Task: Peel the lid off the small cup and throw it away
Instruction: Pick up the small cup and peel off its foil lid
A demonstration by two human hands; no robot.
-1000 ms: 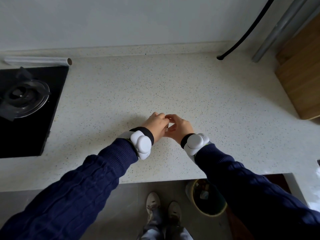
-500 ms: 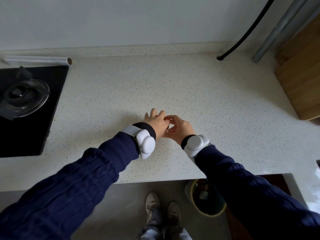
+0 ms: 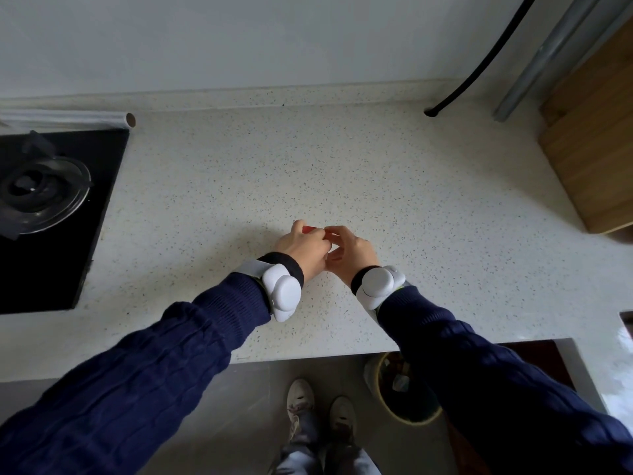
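Note:
Both hands meet over the middle of the speckled white counter (image 3: 394, 186). My left hand (image 3: 303, 246) is curled around a small cup (image 3: 309, 229), of which only a sliver of red shows above the fingers. My right hand (image 3: 347, 248) presses against it from the right, with thumb and fingertips pinched at the cup's top edge. The lid itself is hidden by my fingers. An open waste bin (image 3: 406, 392) with scraps inside stands on the floor below the counter's front edge, partly behind my right sleeve.
A black gas hob (image 3: 48, 214) with a burner lies at the left. A foil roll (image 3: 65, 118) sits behind it by the wall. A wooden board (image 3: 592, 149) leans at the right. A black hose (image 3: 479, 63) and metal pipe (image 3: 541, 60) rise at the back right.
My left fingers, spread half a second ago, have closed over the cup. A bit of red now shows above them. Both hands stay at the same spot.

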